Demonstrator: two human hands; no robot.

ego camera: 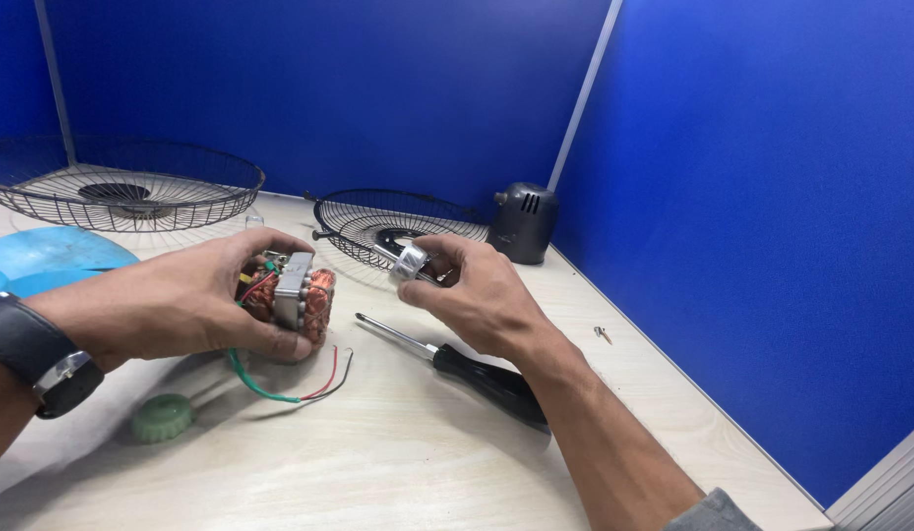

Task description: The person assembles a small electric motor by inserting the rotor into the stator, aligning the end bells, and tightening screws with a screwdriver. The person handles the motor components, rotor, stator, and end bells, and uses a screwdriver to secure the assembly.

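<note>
Deep blue partition walls (pixel 752 197) meet in a corner behind a pale, apparently wooden tabletop (pixel 398 462).

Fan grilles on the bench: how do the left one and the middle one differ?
The left grille looks wider and lies dish-up near the blue fan blade. The middle grille looks smaller and darker, and sits partly behind the right hand. Both are round wire guards on the table.
</note>
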